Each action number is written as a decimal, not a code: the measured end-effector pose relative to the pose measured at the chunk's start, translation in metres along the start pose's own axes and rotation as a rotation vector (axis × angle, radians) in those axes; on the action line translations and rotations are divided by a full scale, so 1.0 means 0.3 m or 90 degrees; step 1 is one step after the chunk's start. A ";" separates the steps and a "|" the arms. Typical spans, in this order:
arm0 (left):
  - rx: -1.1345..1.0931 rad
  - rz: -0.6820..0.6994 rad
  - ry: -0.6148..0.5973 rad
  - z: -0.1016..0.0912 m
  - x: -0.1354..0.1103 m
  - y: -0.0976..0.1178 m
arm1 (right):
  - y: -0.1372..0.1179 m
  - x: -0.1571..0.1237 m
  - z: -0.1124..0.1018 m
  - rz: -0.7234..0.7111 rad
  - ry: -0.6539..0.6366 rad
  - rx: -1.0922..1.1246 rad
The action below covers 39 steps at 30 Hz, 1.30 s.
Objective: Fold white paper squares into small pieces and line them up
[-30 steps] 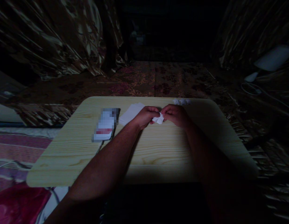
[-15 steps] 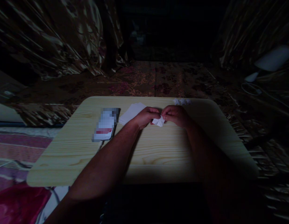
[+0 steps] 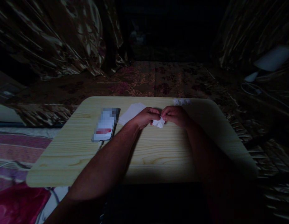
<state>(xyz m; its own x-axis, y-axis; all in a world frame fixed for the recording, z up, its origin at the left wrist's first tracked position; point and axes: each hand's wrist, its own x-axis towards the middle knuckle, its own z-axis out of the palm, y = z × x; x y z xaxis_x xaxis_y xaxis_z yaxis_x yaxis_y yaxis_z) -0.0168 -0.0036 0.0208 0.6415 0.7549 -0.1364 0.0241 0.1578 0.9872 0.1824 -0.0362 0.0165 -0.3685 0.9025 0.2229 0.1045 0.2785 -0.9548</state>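
Head view: left hand (image 3: pixel 144 117) and right hand (image 3: pixel 176 115) together over the far middle of the counter (image 3: pixel 158 155), fingertips meeting. Both closed in a pinch on one small white paper (image 3: pixel 159 123), crumpled or folded, held just above the wood or grazing it; cannot tell which. Thumbs and forefingers clamped on its upper edge, other fingers curled under. Paper's lower part visible below the knuckles, the rest hidden by the fingers.

Just behind the left hand, a flat white sheet (image 3: pixel 132 112), partly covered by that hand. Left of the sheet, a blurred flat object (image 3: pixel 105 124) on the counter. Near the far edge, beyond the right hand, small white scraps (image 3: pixel 181 101), well apart from the paper. Dark patterned rug (image 3: pixel 156 81) past the counter.
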 end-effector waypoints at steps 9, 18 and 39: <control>0.025 -0.002 -0.008 0.005 -0.007 0.012 | -0.007 -0.005 -0.004 -0.003 -0.014 0.000; 0.039 -0.009 -0.022 0.008 -0.011 0.014 | 0.006 -0.003 -0.010 -0.012 -0.034 0.010; 0.047 -0.030 -0.060 0.004 -0.011 0.020 | 0.005 -0.005 -0.019 -0.001 -0.072 0.019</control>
<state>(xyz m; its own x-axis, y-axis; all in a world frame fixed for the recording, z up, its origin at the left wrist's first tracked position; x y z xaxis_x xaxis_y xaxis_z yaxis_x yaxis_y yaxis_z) -0.0178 -0.0060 0.0271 0.7080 0.6835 -0.1778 0.1100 0.1419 0.9838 0.1884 -0.0351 0.0158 -0.4711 0.8585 0.2023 0.0764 0.2682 -0.9603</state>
